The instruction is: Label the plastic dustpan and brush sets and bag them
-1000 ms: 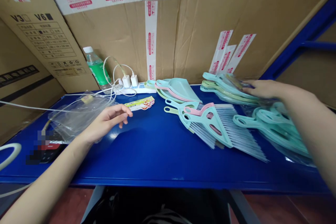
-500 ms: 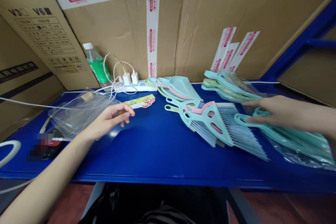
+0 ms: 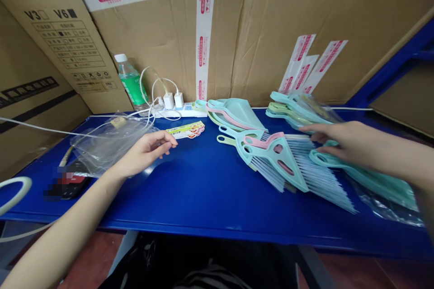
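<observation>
My left hand hovers over the blue table, fingers loosely curled and apart, holding nothing. Just beyond its fingertips lies a fan of printed cards. At the right, my right hand reaches over mint-green dustpans in clear plastic, its thumb close to a looped handle. Its fingers stretch out, apart from the thumb; whether they touch the handle is unclear. To the left of that hand lie overlapping small brushes with mint, pink and green handles. Behind these is a stack of dustpans.
More wrapped dustpan-and-brush sets lie at the back right. Clear plastic bags and a dark device are at the left. A green-labelled bottle and a power strip with cables stand before cardboard.
My right hand has shifted slightly left, its fingers spreading further from the thumb over the wrapped dustpans. The left hand keeps nearly the same pose. The view has turned slightly left.
</observation>
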`<act>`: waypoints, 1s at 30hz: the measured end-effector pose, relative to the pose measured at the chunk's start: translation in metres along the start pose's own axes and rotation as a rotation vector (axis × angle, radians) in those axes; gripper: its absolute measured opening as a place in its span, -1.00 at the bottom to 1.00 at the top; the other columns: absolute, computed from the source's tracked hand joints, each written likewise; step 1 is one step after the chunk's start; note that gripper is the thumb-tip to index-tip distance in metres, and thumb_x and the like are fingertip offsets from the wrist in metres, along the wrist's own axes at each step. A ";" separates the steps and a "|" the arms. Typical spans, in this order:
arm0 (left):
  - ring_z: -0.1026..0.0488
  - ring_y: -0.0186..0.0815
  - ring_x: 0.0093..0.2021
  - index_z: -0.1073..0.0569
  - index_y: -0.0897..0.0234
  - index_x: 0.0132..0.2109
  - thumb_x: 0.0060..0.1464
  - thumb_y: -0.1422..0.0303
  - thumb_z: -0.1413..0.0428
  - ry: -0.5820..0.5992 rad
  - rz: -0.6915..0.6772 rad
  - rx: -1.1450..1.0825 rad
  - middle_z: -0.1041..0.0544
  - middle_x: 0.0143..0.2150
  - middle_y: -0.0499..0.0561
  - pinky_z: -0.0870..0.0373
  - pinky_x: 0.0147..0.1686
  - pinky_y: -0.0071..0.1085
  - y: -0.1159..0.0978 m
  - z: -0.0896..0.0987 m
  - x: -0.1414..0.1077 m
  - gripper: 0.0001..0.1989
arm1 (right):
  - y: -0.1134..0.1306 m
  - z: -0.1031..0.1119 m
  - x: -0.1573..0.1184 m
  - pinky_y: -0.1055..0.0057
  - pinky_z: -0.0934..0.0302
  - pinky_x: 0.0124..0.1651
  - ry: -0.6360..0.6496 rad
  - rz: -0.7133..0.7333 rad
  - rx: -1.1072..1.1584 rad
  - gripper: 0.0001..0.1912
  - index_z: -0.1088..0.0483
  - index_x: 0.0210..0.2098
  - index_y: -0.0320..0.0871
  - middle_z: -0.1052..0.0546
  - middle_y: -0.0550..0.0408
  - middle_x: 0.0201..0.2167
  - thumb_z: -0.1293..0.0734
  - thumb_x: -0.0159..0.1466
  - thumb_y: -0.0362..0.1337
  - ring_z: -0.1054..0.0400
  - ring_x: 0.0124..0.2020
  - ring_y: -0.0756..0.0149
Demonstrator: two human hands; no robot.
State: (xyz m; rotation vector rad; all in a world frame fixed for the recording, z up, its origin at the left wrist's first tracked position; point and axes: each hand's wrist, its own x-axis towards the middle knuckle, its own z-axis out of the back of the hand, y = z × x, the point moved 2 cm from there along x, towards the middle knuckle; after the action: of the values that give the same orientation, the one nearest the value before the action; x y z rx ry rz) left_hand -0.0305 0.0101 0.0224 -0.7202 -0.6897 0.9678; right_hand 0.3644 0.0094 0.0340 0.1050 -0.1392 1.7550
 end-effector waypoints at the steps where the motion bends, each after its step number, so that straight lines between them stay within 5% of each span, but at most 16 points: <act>1: -0.36 -0.42 -0.43 -0.47 0.28 -0.29 0.11 0.25 -0.09 -0.003 -0.012 0.034 -0.48 -0.35 -0.01 -0.34 -0.47 -0.51 0.001 0.001 0.000 -0.82 | 0.007 0.002 0.000 0.25 -0.43 -0.30 0.117 -0.012 0.002 -0.53 -0.49 0.03 -0.20 -0.64 -0.09 -0.39 -0.22 0.14 -0.42 -0.54 -0.39 0.08; 4: -0.36 -0.41 -0.43 -0.45 0.28 -0.28 0.15 0.27 -0.02 -0.011 -0.039 0.139 -0.48 -0.35 -0.01 -0.35 -0.45 -0.50 0.003 0.003 0.001 -0.81 | 0.026 0.014 0.000 0.12 -0.41 -0.20 0.193 -0.039 -0.084 -0.45 -0.36 0.18 -0.32 -0.62 -0.23 -0.20 -0.20 0.23 -0.28 -0.53 -0.25 -0.04; 7: -0.40 -0.35 -0.39 -0.44 0.26 -0.26 0.17 0.28 0.05 -0.096 -0.049 0.342 -0.49 -0.32 0.01 -0.37 -0.39 -0.45 0.006 0.006 0.000 -0.79 | 0.047 0.023 0.002 0.06 -0.39 -0.25 0.126 -0.013 -0.171 -0.43 -0.32 0.23 -0.28 -0.59 -0.28 -0.09 -0.12 0.30 -0.18 -0.50 -0.14 -0.14; 11: -0.48 -0.17 -0.18 -0.46 0.24 -0.18 0.17 0.37 0.10 -0.252 0.028 0.826 -0.51 -0.21 0.09 -0.41 -0.23 -0.31 0.009 0.010 -0.002 -0.76 | 0.083 0.026 0.010 0.17 -0.40 -0.27 0.013 0.313 -0.054 -0.54 -0.42 0.12 -0.13 -0.59 -0.13 -0.05 -0.09 0.33 -0.22 -0.51 -0.13 -0.02; 14: -0.46 -0.02 -0.03 -0.46 0.27 -0.08 0.19 0.36 0.10 -0.269 0.109 1.092 -0.51 -0.11 0.18 -0.44 -0.14 -0.18 0.012 0.014 -0.004 -0.72 | 0.108 0.017 0.016 0.18 -0.39 -0.35 -0.087 0.489 -0.014 -0.59 -0.43 0.07 -0.15 -0.61 -0.07 -0.08 -0.15 0.31 -0.24 -0.53 -0.22 0.02; 16: -0.45 0.04 -0.01 -0.45 0.30 -0.02 0.19 0.36 0.08 -0.254 0.157 1.203 -0.51 -0.08 0.23 -0.43 -0.10 -0.13 0.014 0.017 -0.005 -0.70 | 0.122 0.004 0.018 0.20 -0.40 -0.22 -0.157 0.594 0.015 -0.65 -0.46 0.01 -0.16 -0.60 -0.09 -0.08 -0.16 0.31 -0.32 -0.50 -0.14 0.07; 23: -0.50 0.06 -0.07 -0.45 0.33 -0.05 0.19 0.25 0.00 -0.071 0.259 1.325 -0.56 -0.12 0.27 -0.44 -0.14 -0.12 0.028 0.018 -0.010 -0.70 | 0.138 -0.039 0.016 0.08 -0.38 -0.03 -0.231 0.798 0.034 -0.71 -0.49 -0.08 -0.13 -0.57 -0.11 -0.08 -0.18 0.32 -0.41 -0.43 -0.01 0.07; 30: -0.44 0.05 0.08 -0.42 0.37 0.08 0.19 0.36 0.00 0.009 0.223 1.282 -0.51 0.05 0.30 -0.38 0.03 -0.09 0.025 0.008 -0.006 -0.66 | 0.136 -0.042 0.018 0.14 -0.40 -0.09 -0.222 0.768 -0.040 -0.57 -0.48 -0.05 -0.16 -0.56 -0.13 -0.05 -0.13 0.24 -0.57 -0.44 -0.04 0.09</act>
State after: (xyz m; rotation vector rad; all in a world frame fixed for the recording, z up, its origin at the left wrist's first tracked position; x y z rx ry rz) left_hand -0.0505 0.0163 0.0062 0.3468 0.1103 1.3536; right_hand 0.2273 0.0084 -0.0092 0.2399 -0.4184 2.5012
